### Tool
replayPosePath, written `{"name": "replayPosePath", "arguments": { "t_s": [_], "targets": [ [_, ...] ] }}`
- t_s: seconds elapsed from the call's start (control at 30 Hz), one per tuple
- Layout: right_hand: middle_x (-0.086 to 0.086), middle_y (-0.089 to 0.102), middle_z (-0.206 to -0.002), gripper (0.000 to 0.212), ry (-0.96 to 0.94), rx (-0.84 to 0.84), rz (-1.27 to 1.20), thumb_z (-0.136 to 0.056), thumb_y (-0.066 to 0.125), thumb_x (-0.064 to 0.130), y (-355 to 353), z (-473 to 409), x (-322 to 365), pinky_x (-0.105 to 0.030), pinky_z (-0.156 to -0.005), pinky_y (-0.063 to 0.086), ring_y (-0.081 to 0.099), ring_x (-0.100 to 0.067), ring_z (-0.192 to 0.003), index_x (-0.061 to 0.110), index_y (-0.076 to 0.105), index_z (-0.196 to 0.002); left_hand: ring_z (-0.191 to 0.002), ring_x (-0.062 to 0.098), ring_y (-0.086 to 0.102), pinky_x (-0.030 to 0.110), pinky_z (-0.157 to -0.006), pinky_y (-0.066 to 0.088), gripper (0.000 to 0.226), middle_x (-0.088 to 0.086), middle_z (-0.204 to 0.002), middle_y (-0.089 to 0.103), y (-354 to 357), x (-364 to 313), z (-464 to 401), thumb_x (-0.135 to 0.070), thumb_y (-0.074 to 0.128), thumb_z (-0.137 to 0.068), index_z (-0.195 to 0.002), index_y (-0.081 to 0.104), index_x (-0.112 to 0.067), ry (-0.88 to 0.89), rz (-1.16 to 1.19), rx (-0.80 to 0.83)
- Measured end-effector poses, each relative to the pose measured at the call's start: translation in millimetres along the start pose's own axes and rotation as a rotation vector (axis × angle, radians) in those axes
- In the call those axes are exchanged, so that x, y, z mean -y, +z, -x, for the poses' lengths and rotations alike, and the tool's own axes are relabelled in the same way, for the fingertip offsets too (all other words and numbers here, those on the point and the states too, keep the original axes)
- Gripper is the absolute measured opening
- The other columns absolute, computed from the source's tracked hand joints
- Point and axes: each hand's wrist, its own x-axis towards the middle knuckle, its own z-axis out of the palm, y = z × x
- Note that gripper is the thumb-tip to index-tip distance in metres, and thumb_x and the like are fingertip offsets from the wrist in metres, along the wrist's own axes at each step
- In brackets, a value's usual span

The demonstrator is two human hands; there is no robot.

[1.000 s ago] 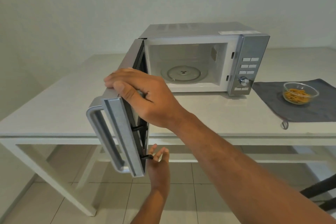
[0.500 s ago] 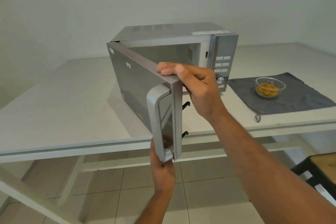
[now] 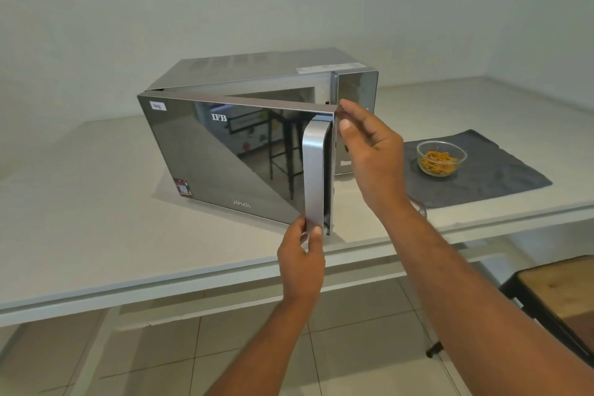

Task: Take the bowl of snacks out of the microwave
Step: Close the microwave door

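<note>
Bowl [image 3: 441, 158] sat on the cloth [image 3: 501, 167] at right; my left hand [image 3: 302, 262] pinched the door handle [image 3: 315, 175], right hand [image 3: 369, 151] gripped the door's edge — fingers [image 3: 345, 106] could get caught.

The door [image 3: 231, 151] hides most of the microwave [image 3: 257, 71] cavity; the stool [image 3: 553, 296] is cut off at right.

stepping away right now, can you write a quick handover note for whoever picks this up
Left hand: pinching the bottom of the door handle.
Right hand: fingertips on the top corner of the microwave door.
Microwave: on the table, door partly open.
Bowl of snacks: out, on the grey cloth to the microwave's right.
Done: bowl removed.
Left: probably just shutting the door.
</note>
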Motion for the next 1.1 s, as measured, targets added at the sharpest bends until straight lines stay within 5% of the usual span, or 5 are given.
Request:
{"name": "replayPosePath", "arguments": {
  "t_s": [0.13, 0.33, 0.53, 0.77, 1.1],
  "targets": [
    [0.005, 0.072, -0.123, 0.03, 0.019, -0.09, 0.087, -0.099, 0.061, 0.023, -6, -7, -19, -0.018, -0.092, 0.054, 0.064, -0.002, -0.114, 0.019, 0.068, -0.128, -0.087, -0.004, 0.066, 0.008, -0.075, 0.05, 0.022, -0.028, -0.087, 0.072, 17, -10, -26, -0.022, 0.059, -0.098, -0.097, 0.063, -0.044, 0.09, -0.096, 0.028],
    [0.016, 0.068, -0.106, 0.026, 0.1, -0.001, 0.211, -0.096, 0.067, 0.024, 2, -23, -50, -0.002, -0.079, 0.047, 0.058, 0.022, -0.091, 0.018, 0.07, -0.121, -0.077, 0.014, 0.068, 0.022, -0.065, 0.052, 0.008, -0.003, -0.084, 0.074, 42, -13, -65, -0.022, 0.059, -0.098, -0.096, 0.067, -0.024, 0.107, -0.232, 0.032],
    [0.002, 0.074, -0.116, 0.026, 0.152, -0.042, 0.325, -0.097, 0.065, 0.024, 13, -57, -71, -0.026, -0.091, 0.053, 0.066, -0.01, -0.1, 0.017, 0.07, -0.122, -0.076, 0.017, 0.065, 0.006, -0.063, 0.046, 0.011, -0.002, -0.085, 0.071, 59, -17, -103, -0.02, 0.06, -0.098, -0.094, 0.068, -0.014, 0.095, -0.354, 0.066],
    [0.009, 0.073, -0.107, 0.021, 0.161, -0.074, 0.403, -0.096, 0.066, 0.028, 20, -89, -96, -0.001, -0.069, 0.033, 0.061, -0.004, -0.08, 0.021, 0.073, -0.115, -0.098, 0.029, 0.07, 0.042, -0.1, 0.056, 0.025, 0.011, -0.111, 0.075, 76, -23, -133, -0.025, 0.061, -0.097, -0.113, 0.068, -0.008, 0.0, -0.386, 0.101],
    [0.015, 0.066, -0.098, 0.022, 0.147, -0.064, 0.406, -0.095, 0.068, 0.027, 23, -110, -115, 0.002, -0.065, 0.029, 0.06, -0.002, -0.076, 0.021, 0.073, -0.116, -0.102, 0.033, 0.069, 0.047, -0.103, 0.053, 0.027, 0.012, -0.115, 0.073, 87, -16, -156, -0.026, 0.06, -0.097, -0.114, 0.067, -0.006, -0.026, -0.387, 0.098]
  ]
}}
